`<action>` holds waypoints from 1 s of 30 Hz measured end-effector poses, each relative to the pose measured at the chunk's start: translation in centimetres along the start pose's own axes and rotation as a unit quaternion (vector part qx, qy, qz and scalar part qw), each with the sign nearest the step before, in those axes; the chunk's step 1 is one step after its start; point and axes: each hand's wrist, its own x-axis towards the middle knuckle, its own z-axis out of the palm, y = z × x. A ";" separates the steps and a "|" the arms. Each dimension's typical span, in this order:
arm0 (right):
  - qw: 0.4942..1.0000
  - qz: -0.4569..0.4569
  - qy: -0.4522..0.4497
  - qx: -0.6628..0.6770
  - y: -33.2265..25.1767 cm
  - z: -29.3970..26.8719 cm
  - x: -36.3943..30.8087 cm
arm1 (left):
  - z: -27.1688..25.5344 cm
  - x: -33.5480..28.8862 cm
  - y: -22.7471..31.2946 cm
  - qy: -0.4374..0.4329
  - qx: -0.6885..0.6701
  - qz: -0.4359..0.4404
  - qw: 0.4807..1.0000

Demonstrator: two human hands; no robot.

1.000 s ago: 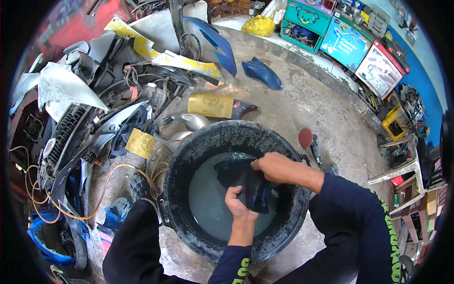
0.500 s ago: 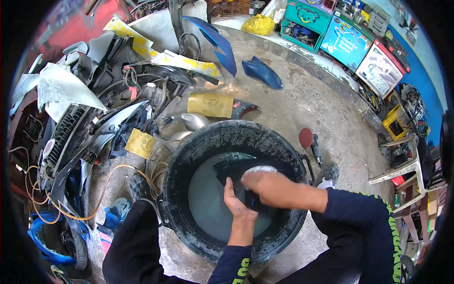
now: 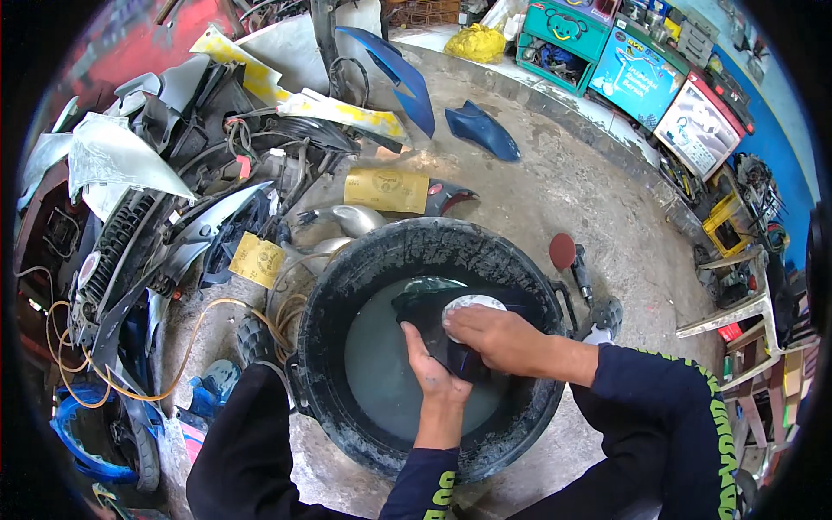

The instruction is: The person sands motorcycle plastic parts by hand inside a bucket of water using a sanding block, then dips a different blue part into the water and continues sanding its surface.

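Over a large black tub (image 3: pixel 325 299) of cloudy grey water (image 3: pixel 373 368), my left hand (image 3: pixel 436 374) supports a dark, glossy curved plastic panel (image 3: pixel 464 364). Its thumb lies along the panel's near side, while the other fingers are hidden beneath. My right hand (image 3: pixel 507 341) grips a pale round disc, seemingly a sanding disc (image 3: pixel 475 303), and presses it flat against the panel's upper face. The panel is tilted inside the tub's opening, and its far end sits low near the water.
A sander with a reddish round pad (image 3: pixel 562 251) lies right of the tub. Yellow sandpaper sheets (image 3: pixel 386 191) and blue panels (image 3: pixel 482 132) are beyond it. Motorcycle parts (image 3: pixel 130 156) pile up at left, with a looping hose (image 3: pixel 195 347). A pale stool (image 3: pixel 737 316) stands at right.
My right hand has shifted slightly toward me on the panel, and more of the pale disc shows. The blur on that hand has gone. My left hand stays nearly in place.
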 end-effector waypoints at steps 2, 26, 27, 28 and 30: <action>0.999 -0.021 0.002 0.031 -1.7 -0.4 0.1 | -0.1 -0.2 0.3 -0.054 -0.001 -0.045 0.998; 0.988 -0.081 0.076 0.103 -3.0 -0.7 1.5 | -3.9 1.9 1.4 -0.260 -0.080 -0.126 0.954; 0.988 -0.052 0.059 0.134 -2.2 -0.7 1.2 | -4.1 2.1 1.0 -0.260 -0.085 -0.110 0.956; 0.993 0.038 0.024 0.112 0.0 0.4 0.1 | 1.7 -0.2 -0.2 0.008 0.026 -0.006 1.000; 0.998 0.044 0.024 0.027 2.2 0.4 0.9 | 1.2 0.5 0.1 -0.035 -0.009 0.010 0.999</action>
